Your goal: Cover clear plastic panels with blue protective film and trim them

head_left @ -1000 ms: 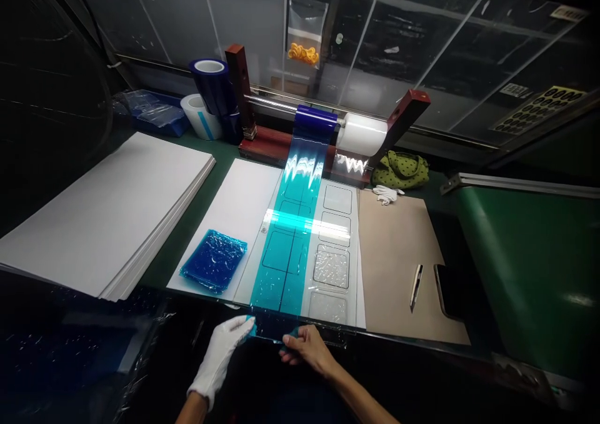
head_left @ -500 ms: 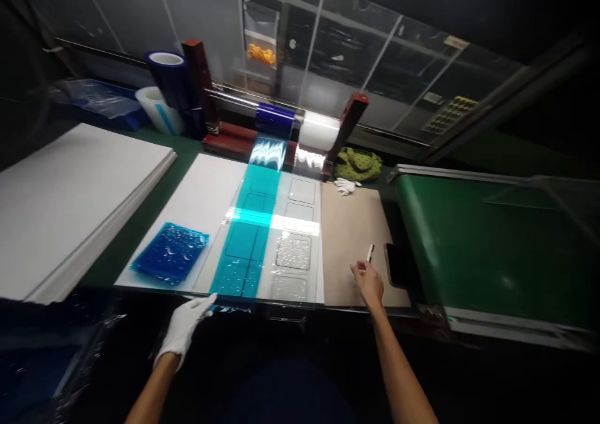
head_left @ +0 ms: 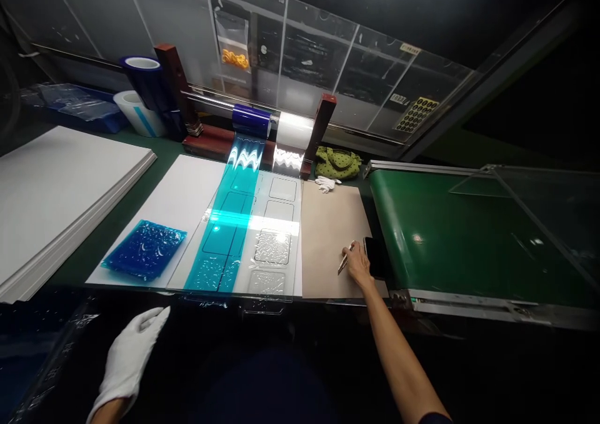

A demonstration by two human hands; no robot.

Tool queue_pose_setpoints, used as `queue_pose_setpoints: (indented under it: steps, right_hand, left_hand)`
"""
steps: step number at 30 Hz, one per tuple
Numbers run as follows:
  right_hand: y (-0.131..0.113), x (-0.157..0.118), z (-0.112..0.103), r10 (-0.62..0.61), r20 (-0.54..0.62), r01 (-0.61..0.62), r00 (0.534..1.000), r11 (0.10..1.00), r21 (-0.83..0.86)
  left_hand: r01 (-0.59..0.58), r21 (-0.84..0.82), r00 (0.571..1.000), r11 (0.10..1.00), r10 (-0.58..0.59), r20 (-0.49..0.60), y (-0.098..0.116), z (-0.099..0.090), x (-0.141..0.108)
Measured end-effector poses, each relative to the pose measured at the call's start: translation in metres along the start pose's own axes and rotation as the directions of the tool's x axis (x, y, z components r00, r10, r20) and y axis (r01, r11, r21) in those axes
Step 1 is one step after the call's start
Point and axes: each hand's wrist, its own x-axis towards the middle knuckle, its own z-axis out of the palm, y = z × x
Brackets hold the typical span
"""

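Observation:
My left hand (head_left: 134,349), in a white glove, is in front of the table's near edge, fingers pressed together with nothing visible in them. Bare, my right hand (head_left: 358,262) is closed around a slim pen-like tool (head_left: 344,262), its tip pointing down and left over a brown board (head_left: 328,224). I cannot tell if the tip touches the board. A dark phone (head_left: 375,256) lies beside that hand. Between my hands, a blue film strip (head_left: 220,236) and a clear film strip (head_left: 274,249) run over a sheet with rounded-rectangle outlines. Stacked blue film pieces (head_left: 146,249) lie to the left.
A blue roll (head_left: 252,121) and a clear roll (head_left: 294,130) hang on a red wooden stand (head_left: 206,141). A green conveyor belt (head_left: 459,236) is on the right. At left lies a stack of white sheets (head_left: 70,192). A green pouch (head_left: 338,161) sits behind the board.
My left hand has moved off the blue film's near edge, down and left. My right hand has turned the pen-like tool from pointing up to pointing down-left. The view has shifted to the right.

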Motion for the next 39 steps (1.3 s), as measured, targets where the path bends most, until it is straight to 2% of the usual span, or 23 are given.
queue_pose_setpoints:
  steps: [2, 4, 5, 7, 9, 12, 15, 19, 23, 30, 35, 39]
  right_hand:
    - [0.001, 0.004, -0.005, -0.083, 0.016, 0.083, 0.996, 0.997, -0.007]
    - [-0.004, 0.006, -0.011, -0.157, 0.036, 0.157, 0.987, 0.988, 0.0]
    - [-0.009, 0.006, -0.014, -0.185, 0.042, 0.185, 0.982, 0.983, 0.004]
    - [-0.025, 0.001, -0.019, -0.234, 0.042, 0.234, 0.971, 0.972, 0.018]
    - [-0.048, -0.01, -0.023, -0.293, 0.029, 0.292, 0.956, 0.956, 0.038]
    - [-0.09, -0.034, -0.026, -0.401, 0.016, 0.399, 0.916, 0.914, 0.071]
    - [-0.132, -0.054, -0.025, -0.514, 0.047, 0.512, 0.856, 0.857, 0.057]
    - [-0.173, -0.062, -0.022, -0.591, 0.112, 0.592, 0.799, 0.805, 0.023]
    - [-0.197, -0.058, -0.018, -0.628, 0.155, 0.634, 0.763, 0.773, 0.015]
    - [-0.215, -0.05, -0.017, -0.664, 0.209, 0.678, 0.718, 0.735, 0.003]
    - [-0.203, -0.049, -0.018, -0.659, 0.224, 0.677, 0.718, 0.736, -0.007]
    - [-0.186, -0.05, -0.02, -0.638, 0.229, 0.659, 0.735, 0.752, -0.017]
  left_hand:
    - [-0.099, 0.012, 0.995, 0.995, 0.099, -0.022, -0.001, 0.012, -0.006]
    - [-0.263, 0.122, 0.963, 0.957, 0.269, -0.033, 0.003, 0.029, -0.011]
    - [-0.363, 0.22, 0.926, 0.906, 0.376, -0.021, 0.007, 0.038, -0.014]
    - [-0.541, 0.423, 0.815, 0.727, 0.576, 0.052, 0.019, 0.058, -0.019]
    - [-0.621, 0.514, 0.74, 0.592, 0.659, 0.134, 0.03, 0.08, -0.022]
    - [-0.65, 0.583, 0.704, 0.487, 0.675, 0.221, 0.042, 0.109, -0.021]
    - [-0.677, 0.627, 0.67, 0.385, 0.675, 0.31, 0.044, 0.129, -0.013]
    - [-0.685, 0.661, 0.655, 0.306, 0.656, 0.376, 0.042, 0.137, -0.005]
    - [-0.676, 0.68, 0.664, 0.286, 0.637, 0.392, 0.045, 0.135, -0.007]
    - [-0.665, 0.689, 0.674, 0.288, 0.63, 0.387, 0.052, 0.133, -0.014]
    - [-0.677, 0.682, 0.649, 0.277, 0.661, 0.377, 0.047, 0.133, -0.01]
    - [-0.697, 0.667, 0.606, 0.262, 0.712, 0.353, 0.037, 0.13, -0.01]
